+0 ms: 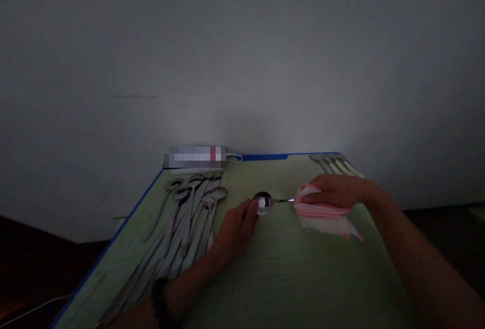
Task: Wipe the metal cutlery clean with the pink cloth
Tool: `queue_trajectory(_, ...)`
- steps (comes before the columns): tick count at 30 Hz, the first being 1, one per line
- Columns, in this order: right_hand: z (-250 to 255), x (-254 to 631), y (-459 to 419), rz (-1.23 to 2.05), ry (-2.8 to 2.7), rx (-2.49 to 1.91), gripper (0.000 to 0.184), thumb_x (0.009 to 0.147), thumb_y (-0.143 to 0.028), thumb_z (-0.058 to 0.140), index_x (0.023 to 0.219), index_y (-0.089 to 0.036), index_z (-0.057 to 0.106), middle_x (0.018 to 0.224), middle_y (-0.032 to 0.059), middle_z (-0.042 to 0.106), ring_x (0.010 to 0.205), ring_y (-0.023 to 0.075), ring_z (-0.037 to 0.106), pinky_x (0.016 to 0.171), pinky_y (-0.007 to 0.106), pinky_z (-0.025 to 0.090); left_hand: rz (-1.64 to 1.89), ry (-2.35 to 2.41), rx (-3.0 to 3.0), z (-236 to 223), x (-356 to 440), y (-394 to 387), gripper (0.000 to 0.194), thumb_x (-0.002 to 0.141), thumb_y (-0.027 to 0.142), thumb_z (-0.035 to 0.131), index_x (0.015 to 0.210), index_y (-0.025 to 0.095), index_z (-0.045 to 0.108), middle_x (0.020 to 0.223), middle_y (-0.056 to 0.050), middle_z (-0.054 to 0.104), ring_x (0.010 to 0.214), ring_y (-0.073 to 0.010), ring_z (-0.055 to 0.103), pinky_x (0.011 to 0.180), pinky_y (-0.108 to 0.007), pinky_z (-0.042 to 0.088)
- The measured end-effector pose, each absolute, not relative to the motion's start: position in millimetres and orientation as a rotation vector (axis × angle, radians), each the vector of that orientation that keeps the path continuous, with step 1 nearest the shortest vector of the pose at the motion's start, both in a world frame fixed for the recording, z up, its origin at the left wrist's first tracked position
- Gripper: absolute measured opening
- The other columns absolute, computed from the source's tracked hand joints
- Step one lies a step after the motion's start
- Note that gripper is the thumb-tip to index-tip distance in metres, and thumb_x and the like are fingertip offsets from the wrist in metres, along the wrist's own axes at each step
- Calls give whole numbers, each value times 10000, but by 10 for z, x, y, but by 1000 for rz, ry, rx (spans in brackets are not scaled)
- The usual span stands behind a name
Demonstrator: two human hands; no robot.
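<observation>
Over the middle of the table I hold a shiny metal spoon point(264, 202) sideways, its bowl to the left. My left hand point(238, 223) pinches the edge of the bowl between thumb and fingers. A pink and white cloth point(322, 210) is bunched in my right hand point(337, 189), wrapped around the handle end of the spoon, which it hides. One corner of the cloth hangs down loosely. To the left of my left hand lies a pile of spoons point(185, 218), with several handles overlapping toward me.
Several pieces of cutlery point(335, 165) lie side by side at the far right corner. A blurred-out white box-like item point(197, 157) with a cable stands at the back left. Blue edging trims the pale green table point(288, 278), which meets a grey wall point(242, 66).
</observation>
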State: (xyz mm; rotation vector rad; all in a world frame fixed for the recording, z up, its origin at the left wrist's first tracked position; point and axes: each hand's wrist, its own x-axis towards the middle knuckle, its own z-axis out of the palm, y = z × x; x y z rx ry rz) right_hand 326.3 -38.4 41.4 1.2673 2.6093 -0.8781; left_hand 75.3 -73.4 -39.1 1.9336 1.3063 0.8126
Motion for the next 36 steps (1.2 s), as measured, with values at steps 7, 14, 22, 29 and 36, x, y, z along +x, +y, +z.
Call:
queue_trajectory(7, 421, 3067, -440, -688, 2729, 1254, 389, 842, -448, 388, 802, -140, 621, 685, 40, 608, 592, 120, 505, 551, 220, 326, 848, 1312, 1957, -474, 810, -766, 302, 883, 382, 296, 786, 177, 495, 627, 22, 525, 548, -113, 484, 539, -223, 346)
queue_trajectory(14, 417, 3076, -408, -746, 2764, 1164, 338, 832, -400, 428, 831, -136, 640, 709, 39, 624, 606, 118, 510, 555, 216, 322, 808, 1308, 1896, -437, 779, -771, 328, 883, 419, 308, 748, 180, 488, 591, 32, 493, 514, -107, 464, 496, -216, 332)
queue_trajectory(22, 713, 3284, -477, -513, 2740, 1545, 298, 795, -410, 490, 781, -183, 682, 639, 20, 628, 585, 124, 515, 544, 222, 305, 768, 861, 1409, -515, 781, -715, 546, 872, 539, 161, 1022, 143, 506, 737, -37, 582, 521, -104, 501, 390, -188, 331)
queue_trajectory(29, 794, 3253, -577, -519, 2790, 1540, 301, 795, -430, 488, 798, -202, 684, 670, 22, 643, 601, 125, 525, 548, 223, 306, 729, 879, 1508, -449, 717, -654, 391, 818, 421, 473, 1080, 137, 531, 684, 8, 577, 467, -59, 427, 421, -171, 344)
queue_trajectory(36, 558, 3074, -499, -796, 2713, 1287, 419, 771, -500, 476, 683, -128, 647, 517, -27, 473, 467, 63, 372, 457, 199, 231, 804, 1053, 1594, -419, 769, -762, 466, 702, 301, 640, 1144, 209, 522, 800, 8, 615, 577, -91, 526, 484, -177, 421)
